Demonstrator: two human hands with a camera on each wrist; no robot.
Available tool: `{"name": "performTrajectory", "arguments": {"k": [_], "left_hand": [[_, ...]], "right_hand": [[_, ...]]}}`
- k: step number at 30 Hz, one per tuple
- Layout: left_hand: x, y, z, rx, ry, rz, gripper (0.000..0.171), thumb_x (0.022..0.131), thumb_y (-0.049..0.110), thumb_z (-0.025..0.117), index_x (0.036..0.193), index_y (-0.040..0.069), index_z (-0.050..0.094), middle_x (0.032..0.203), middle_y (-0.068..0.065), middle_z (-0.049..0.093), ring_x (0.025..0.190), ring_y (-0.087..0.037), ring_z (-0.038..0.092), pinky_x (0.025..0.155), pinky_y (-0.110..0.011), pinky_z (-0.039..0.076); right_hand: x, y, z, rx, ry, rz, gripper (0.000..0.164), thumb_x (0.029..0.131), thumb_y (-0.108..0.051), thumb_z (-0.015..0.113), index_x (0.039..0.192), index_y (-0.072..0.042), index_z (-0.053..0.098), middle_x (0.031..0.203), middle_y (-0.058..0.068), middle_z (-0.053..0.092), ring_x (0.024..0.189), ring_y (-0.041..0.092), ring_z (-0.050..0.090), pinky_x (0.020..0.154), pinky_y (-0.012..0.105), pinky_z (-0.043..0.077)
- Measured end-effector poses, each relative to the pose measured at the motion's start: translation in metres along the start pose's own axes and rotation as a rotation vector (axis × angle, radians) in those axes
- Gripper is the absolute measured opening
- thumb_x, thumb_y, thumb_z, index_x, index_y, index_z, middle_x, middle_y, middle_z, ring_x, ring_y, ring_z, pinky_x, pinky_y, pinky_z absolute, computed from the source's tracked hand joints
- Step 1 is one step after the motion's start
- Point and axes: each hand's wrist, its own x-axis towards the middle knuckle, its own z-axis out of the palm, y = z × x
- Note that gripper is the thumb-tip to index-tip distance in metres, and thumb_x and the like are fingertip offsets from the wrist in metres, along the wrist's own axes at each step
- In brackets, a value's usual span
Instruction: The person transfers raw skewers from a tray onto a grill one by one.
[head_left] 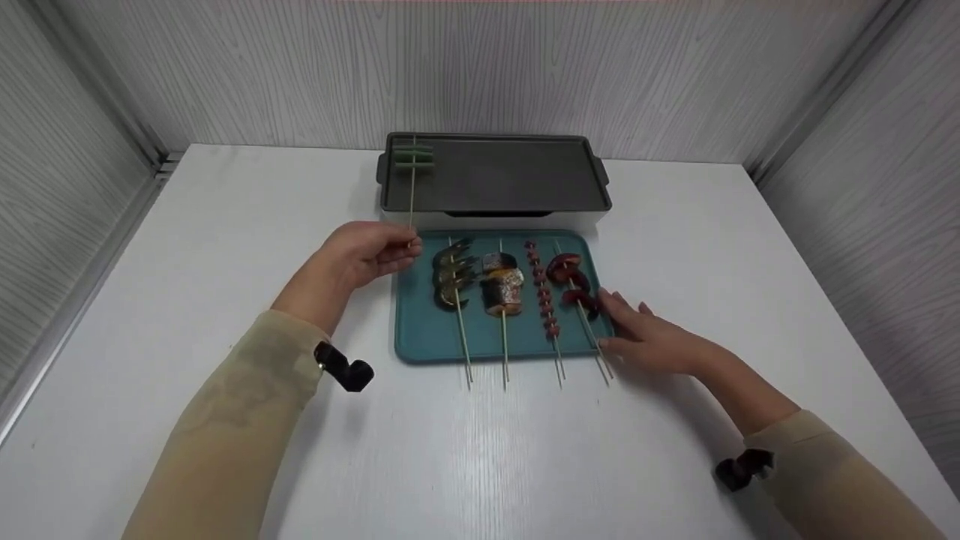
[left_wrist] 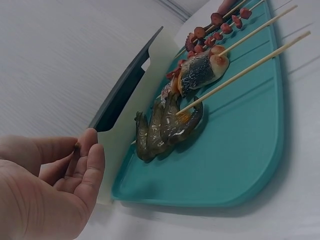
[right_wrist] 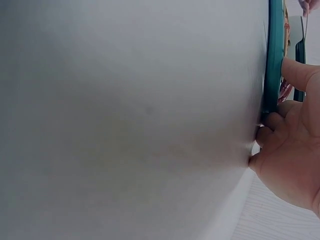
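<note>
My left hand (head_left: 379, 251) pinches the lower end of a wooden skewer (head_left: 412, 196) between thumb and fingertips. Green pieces (head_left: 414, 155) on that skewer lie over the left end of a dark griddle plate (head_left: 510, 174). At the right edge of a teal tray (head_left: 420, 330), my right hand (head_left: 656, 341) rests with thumb and index finger touching the rim; in the right wrist view its other fingertips meet the tabletop. Closest to this hand is a skewer of dark red curled pieces (head_left: 576, 285). Shrimp (left_wrist: 167, 125) on a skewer are nearest the left hand on the tray.
Between the shrimp and the red pieces lie a skewer of fish chunks (head_left: 502, 289) and one of small red cubes (head_left: 541, 289). Their sticks overhang the tray's front edge. The griddle's white base (head_left: 420, 220) stands right behind the tray, before a grey wood-grain wall (head_left: 480, 67).
</note>
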Motion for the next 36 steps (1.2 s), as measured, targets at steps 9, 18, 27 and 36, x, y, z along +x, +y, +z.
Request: {"name": "performTrajectory", "arguments": {"k": [9, 18, 27, 36], "left_hand": [[0.003, -0.004, -0.004, -0.028, -0.011, -0.019, 0.026, 0.106, 0.008, 0.065, 0.129, -0.004, 0.067, 0.092, -0.008, 0.077, 0.088, -0.015, 0.075, 0.090, -0.028, 0.059], [0.000, -0.011, -0.008, -0.119, -0.013, -0.046, 0.021, 0.106, 0.018, 0.068, 0.116, 0.000, 0.070, 0.104, -0.012, 0.077, 0.096, -0.020, 0.077, 0.095, -0.033, 0.059], [-0.024, -0.024, -0.017, -0.103, -0.063, -0.040, 0.027, 0.107, 0.022, 0.066, 0.124, 0.001, 0.066, 0.113, -0.013, 0.075, 0.101, -0.022, 0.076, 0.101, -0.035, 0.056], [-0.067, -0.049, -0.020, -0.013, -0.133, -0.018, 0.053, 0.108, 0.024, 0.066, 0.147, -0.008, 0.051, 0.111, -0.011, 0.073, 0.104, -0.021, 0.076, 0.101, -0.036, 0.057]], "right_hand": [[0.001, 0.001, -0.001, 0.013, -0.008, -0.021, 0.091, 0.108, -0.055, 0.055, 0.172, -0.016, 0.004, 0.178, 0.013, 0.004, 0.164, 0.029, -0.001, 0.129, 0.056, -0.002], [0.000, 0.002, 0.000, 0.012, -0.003, -0.032, 0.091, 0.108, -0.055, 0.055, 0.172, -0.015, 0.005, 0.177, 0.015, 0.005, 0.163, 0.032, -0.001, 0.128, 0.059, -0.001], [0.000, 0.000, -0.001, 0.002, -0.007, -0.030, 0.091, 0.108, -0.056, 0.054, 0.172, -0.016, 0.005, 0.177, 0.016, 0.006, 0.163, 0.036, -0.001, 0.127, 0.062, -0.001], [-0.002, -0.001, 0.000, 0.014, -0.009, -0.025, 0.091, 0.108, -0.056, 0.054, 0.172, -0.015, 0.004, 0.177, 0.017, 0.006, 0.163, 0.035, -0.001, 0.127, 0.060, -0.001]]}}
